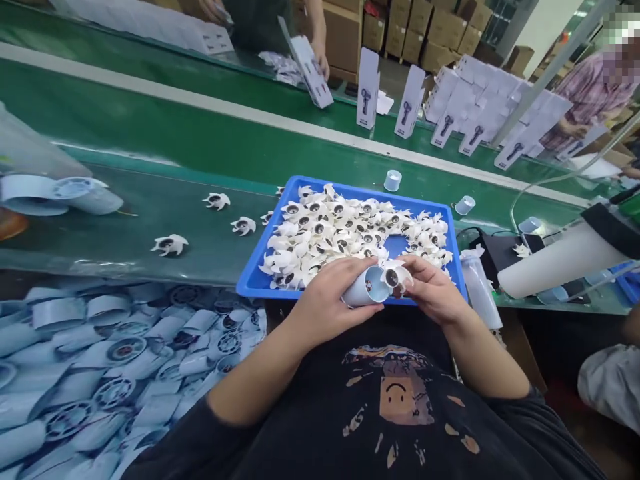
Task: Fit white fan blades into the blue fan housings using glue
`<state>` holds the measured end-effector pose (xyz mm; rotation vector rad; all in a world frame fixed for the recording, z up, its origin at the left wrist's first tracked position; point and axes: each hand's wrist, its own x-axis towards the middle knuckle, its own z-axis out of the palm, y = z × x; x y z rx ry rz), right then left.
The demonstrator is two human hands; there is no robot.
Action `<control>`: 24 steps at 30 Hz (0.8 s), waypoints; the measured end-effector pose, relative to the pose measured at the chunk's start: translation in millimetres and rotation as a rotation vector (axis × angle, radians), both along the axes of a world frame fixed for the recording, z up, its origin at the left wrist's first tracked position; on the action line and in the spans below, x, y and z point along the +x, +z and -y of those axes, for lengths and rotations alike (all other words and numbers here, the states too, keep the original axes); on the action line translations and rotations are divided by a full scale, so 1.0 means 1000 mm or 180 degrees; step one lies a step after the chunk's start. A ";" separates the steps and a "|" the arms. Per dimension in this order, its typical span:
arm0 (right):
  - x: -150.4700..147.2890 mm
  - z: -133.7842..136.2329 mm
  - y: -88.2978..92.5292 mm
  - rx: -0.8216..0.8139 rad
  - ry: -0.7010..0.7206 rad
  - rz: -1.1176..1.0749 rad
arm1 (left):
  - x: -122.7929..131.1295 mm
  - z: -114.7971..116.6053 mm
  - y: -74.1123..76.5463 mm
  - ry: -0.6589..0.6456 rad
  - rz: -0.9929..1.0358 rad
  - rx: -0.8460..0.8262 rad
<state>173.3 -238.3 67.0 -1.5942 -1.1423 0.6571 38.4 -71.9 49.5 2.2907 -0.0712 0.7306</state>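
My left hand [330,297] is wrapped round a light blue cylinder [361,291], its open end turned to the right. Between the fingers of my right hand [434,291] is a white fan impeller [395,277] with a dark hub, close beside that open end. Both hands are over the front edge of a blue tray [246,283], which holds many white impellers [320,230]. Several loose impellers [171,245] lie on the green table left of the tray.
Light blue housings [120,350] fill the area at lower left. Small cups [393,180] stand behind the tray. A white tube [560,260] is at right. White boxes [367,90] line the far side, where a person's hand [320,57] touches one.
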 end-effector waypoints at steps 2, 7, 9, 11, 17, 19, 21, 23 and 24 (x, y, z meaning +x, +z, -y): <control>-0.003 0.002 0.009 0.0098 -0.0083 0.0334 | 0.001 0.003 -0.002 -0.0061 0.0069 0.0148; -0.011 -0.004 0.021 0.0101 -0.0126 0.1803 | 0.002 0.015 -0.004 0.0025 0.0457 0.0525; -0.012 -0.010 0.020 0.0061 -0.0042 0.1831 | 0.002 0.019 -0.005 0.0208 0.0605 0.0620; -0.012 -0.013 0.018 -0.0013 -0.0009 0.1763 | 0.001 0.020 -0.005 0.0302 0.0650 0.0639; -0.004 0.006 0.028 0.0263 0.0158 0.1367 | -0.002 0.004 -0.004 0.0353 0.0237 0.0219; -0.005 0.014 0.027 0.0500 0.0184 0.1248 | -0.001 -0.002 -0.004 0.0329 0.0181 0.0126; -0.007 0.019 0.022 0.0440 0.0095 0.1473 | 0.003 -0.006 -0.003 0.0112 0.0207 0.0171; -0.009 0.023 0.014 0.0162 -0.0040 0.1923 | 0.007 -0.009 -0.003 -0.0148 0.0224 0.0357; -0.008 0.026 0.011 0.0103 -0.0109 0.2098 | 0.009 -0.010 -0.002 -0.0228 0.0185 0.0470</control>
